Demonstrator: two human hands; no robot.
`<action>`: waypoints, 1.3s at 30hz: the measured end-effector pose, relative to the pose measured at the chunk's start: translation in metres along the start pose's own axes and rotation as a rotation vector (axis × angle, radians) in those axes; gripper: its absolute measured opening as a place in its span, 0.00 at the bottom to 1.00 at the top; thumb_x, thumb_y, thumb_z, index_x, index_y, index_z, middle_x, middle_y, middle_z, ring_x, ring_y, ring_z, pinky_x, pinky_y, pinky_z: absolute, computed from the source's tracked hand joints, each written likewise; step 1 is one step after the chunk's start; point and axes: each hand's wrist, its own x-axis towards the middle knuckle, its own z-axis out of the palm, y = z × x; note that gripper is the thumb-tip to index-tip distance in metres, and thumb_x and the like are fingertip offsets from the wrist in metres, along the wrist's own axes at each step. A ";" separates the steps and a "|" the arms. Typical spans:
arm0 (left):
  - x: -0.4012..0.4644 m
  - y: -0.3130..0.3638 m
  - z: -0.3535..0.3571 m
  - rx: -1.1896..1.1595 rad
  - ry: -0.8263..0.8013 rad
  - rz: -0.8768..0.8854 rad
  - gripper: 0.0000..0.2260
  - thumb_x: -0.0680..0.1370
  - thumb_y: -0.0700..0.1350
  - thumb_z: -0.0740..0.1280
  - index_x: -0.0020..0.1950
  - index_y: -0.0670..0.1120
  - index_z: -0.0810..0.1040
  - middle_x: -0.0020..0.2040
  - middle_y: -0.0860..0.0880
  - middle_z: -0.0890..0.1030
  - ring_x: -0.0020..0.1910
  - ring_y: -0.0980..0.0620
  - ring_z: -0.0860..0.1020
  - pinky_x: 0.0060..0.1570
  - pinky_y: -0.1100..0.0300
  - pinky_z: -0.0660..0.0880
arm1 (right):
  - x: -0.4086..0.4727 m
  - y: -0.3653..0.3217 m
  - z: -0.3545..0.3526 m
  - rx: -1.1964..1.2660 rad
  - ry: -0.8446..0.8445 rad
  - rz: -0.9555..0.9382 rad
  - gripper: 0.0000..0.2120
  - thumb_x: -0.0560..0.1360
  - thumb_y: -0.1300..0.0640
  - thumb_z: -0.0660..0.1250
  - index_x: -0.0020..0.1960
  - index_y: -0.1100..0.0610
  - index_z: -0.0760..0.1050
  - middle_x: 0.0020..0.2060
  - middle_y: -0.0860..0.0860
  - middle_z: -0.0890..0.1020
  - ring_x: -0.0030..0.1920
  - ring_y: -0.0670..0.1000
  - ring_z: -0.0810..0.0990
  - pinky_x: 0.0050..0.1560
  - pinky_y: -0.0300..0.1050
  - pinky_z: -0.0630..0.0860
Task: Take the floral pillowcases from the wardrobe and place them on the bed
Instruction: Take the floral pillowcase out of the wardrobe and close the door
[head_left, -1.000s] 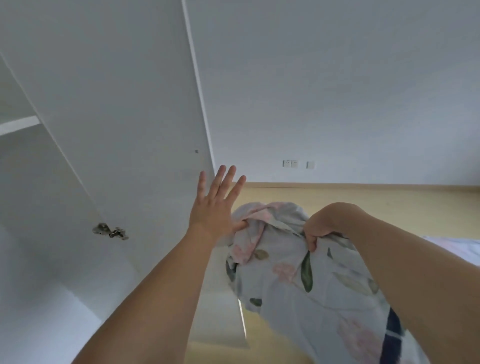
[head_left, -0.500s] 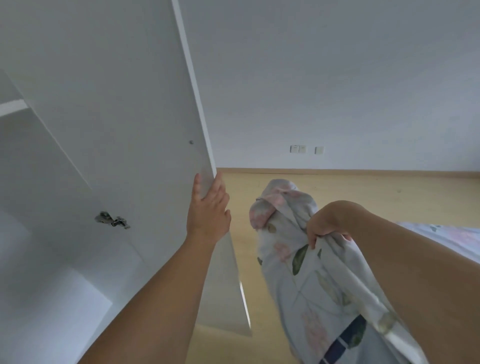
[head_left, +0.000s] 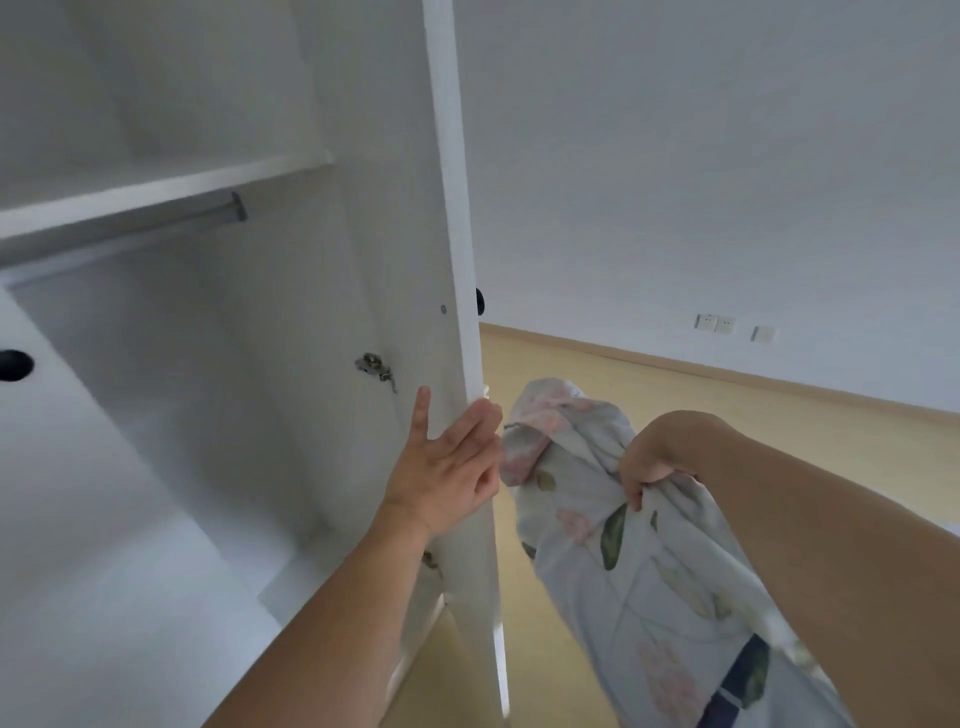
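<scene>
Gripping the floral pillowcases (head_left: 613, 545) in my right hand (head_left: 649, 467), fingers bunched into the cloth. My left hand (head_left: 447, 467) curls round the wardrobe door (head_left: 452, 260) edge; the bed drop remains.

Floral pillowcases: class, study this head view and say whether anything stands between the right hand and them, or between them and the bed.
Nothing separates them: the right hand already grips the floral pillowcases. The bed is not in view, so that path cannot be judged; only bare floor shows beyond.
</scene>
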 end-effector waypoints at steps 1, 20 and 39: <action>-0.013 -0.007 -0.004 0.019 0.018 -0.013 0.10 0.74 0.52 0.63 0.48 0.46 0.76 0.72 0.50 0.64 0.78 0.52 0.46 0.70 0.29 0.48 | -0.002 -0.012 0.002 -0.022 -0.003 -0.011 0.22 0.79 0.57 0.59 0.71 0.64 0.66 0.66 0.62 0.74 0.66 0.62 0.73 0.60 0.50 0.71; -0.182 -0.161 -0.072 0.329 -0.452 -0.540 0.32 0.75 0.46 0.69 0.77 0.48 0.60 0.79 0.45 0.54 0.78 0.40 0.48 0.72 0.34 0.48 | -0.029 -0.247 0.027 -0.566 -0.046 -0.247 0.22 0.77 0.50 0.65 0.67 0.60 0.72 0.64 0.60 0.76 0.64 0.59 0.75 0.56 0.46 0.72; -0.176 -0.176 -0.064 0.246 -0.639 -0.673 0.31 0.76 0.61 0.57 0.77 0.51 0.60 0.79 0.45 0.51 0.78 0.40 0.46 0.64 0.23 0.38 | 0.055 -0.295 -0.018 -1.078 0.111 -0.378 0.27 0.72 0.43 0.70 0.64 0.60 0.74 0.58 0.57 0.77 0.52 0.57 0.76 0.64 0.53 0.71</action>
